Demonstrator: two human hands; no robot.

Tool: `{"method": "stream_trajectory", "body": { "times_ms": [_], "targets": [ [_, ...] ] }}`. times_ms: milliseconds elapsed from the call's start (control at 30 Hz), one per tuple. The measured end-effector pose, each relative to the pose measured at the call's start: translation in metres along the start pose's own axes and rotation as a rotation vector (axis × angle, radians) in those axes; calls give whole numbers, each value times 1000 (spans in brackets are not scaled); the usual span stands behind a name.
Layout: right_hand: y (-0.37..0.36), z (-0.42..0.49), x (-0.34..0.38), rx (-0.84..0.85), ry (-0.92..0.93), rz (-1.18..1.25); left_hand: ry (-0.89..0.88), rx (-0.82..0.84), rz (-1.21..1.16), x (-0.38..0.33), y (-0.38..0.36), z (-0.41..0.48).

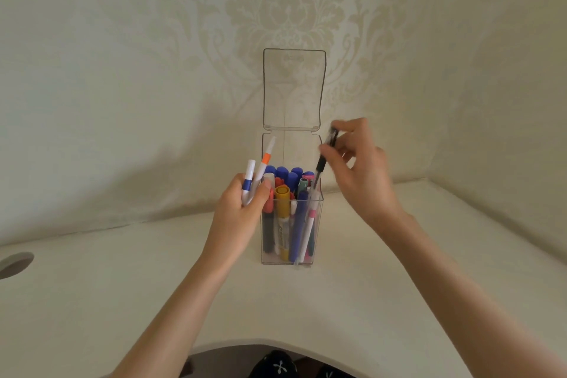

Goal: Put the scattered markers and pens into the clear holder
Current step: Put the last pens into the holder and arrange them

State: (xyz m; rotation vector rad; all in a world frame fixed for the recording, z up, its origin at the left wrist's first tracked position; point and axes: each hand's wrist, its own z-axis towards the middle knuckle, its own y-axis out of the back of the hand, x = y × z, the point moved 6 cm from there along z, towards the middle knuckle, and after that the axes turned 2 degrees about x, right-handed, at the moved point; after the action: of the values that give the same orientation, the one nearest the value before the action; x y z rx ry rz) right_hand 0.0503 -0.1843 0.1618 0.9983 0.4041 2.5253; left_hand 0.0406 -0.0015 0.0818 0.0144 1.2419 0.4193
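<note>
The clear holder (317, 224) stands upright on the white desk near the wall, its hinged lid (293, 89) raised. Several markers and pens stand inside it, among them a yellow marker (282, 221) and blue-capped ones. My left hand (242, 212) rests against the holder's left side and grips two white pens (253, 176), one with a blue band, one with an orange band, tips pointing up. My right hand (359, 169) is above the holder's right rim, pinching the top of a black-grip clear pen (320, 169) whose lower end is inside the holder.
The white desk (122, 285) has a round cable hole (15, 264) at the far left and a curved front edge near my body. A patterned wall stands directly behind the holder.
</note>
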Motion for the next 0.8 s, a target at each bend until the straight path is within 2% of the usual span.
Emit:
{"method": "stream_trajectory", "body": {
  "times_ms": [367, 467, 533, 700, 800],
  "targets": [
    [7, 9, -2, 96, -131, -41, 18, 43, -42, 2, -2, 0],
    [-8, 4, 0, 251, -125, -121, 10, 37, -35, 1, -2, 0],
    [-16, -4, -5, 294, -141, -155, 12, 39, -22, 1, -1, -1],
    [-12, -11, -13, 255, -82, -254, -3, 46, -24, -2, -1, -2],
    [-14, -17, -11, 315, 103, -343, -21, 33, -20, -4, 1, -6]
  ]
}}
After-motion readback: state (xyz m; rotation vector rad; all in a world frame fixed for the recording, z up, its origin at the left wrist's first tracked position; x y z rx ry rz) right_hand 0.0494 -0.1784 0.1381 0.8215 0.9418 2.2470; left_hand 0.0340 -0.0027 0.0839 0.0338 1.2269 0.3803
